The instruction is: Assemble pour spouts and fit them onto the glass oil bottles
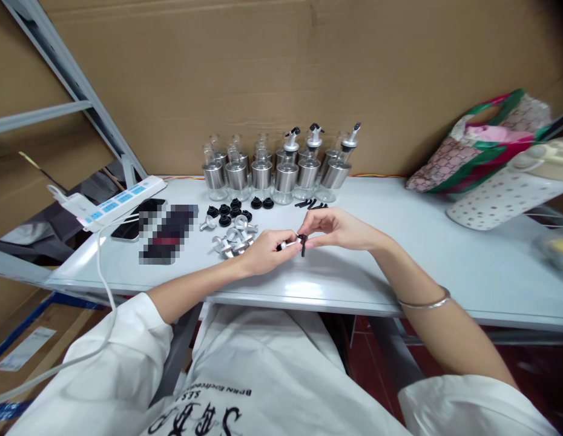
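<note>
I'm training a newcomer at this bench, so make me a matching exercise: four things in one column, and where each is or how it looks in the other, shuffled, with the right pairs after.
Things
1. Black-and-silver piece
2. Black stoppers
3. Glass bottles
4. Power strip

Places or looks
A. Standing in rows in front of brown cardboard
B. White, with blue patches
C. Grouped between the bottles and loose silver pieces
D. In the hands, left hand and right hand

Pairs: 1-D, 2-C, 3-A, 4-B
</note>
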Motion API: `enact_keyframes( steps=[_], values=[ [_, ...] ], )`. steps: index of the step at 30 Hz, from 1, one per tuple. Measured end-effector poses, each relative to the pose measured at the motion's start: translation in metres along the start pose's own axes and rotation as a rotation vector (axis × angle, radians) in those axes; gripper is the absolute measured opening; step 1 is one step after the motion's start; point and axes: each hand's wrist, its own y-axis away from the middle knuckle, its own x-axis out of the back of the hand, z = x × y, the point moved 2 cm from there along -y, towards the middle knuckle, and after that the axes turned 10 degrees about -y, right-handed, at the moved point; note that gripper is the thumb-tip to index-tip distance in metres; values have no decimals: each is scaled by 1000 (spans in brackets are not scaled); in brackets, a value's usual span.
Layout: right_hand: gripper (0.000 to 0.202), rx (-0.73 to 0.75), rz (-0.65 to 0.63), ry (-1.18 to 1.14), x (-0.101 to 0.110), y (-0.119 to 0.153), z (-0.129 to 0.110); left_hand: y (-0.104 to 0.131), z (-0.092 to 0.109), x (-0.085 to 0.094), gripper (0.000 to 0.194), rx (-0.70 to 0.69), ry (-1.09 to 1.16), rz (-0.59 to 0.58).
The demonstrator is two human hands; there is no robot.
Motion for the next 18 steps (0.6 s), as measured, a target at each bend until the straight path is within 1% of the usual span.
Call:
enact_keyframes(
  steps=[5, 8, 11, 18],
  values=[
    [28, -32, -9, -31, -1, 1, -1, 1, 1, 0, 32, 7, 61, -31],
    [28, -55, -38, -68, -2, 2, -2, 1, 4, 1, 32, 10, 169, -76],
    [30, -67, -38, -91, -2, 1, -2, 0, 6, 1, 31, 37, 256, -118],
    [33, -40, 9, -115, -1, -2, 4, 0, 4, 0, 31, 72, 270, -98]
  ],
)
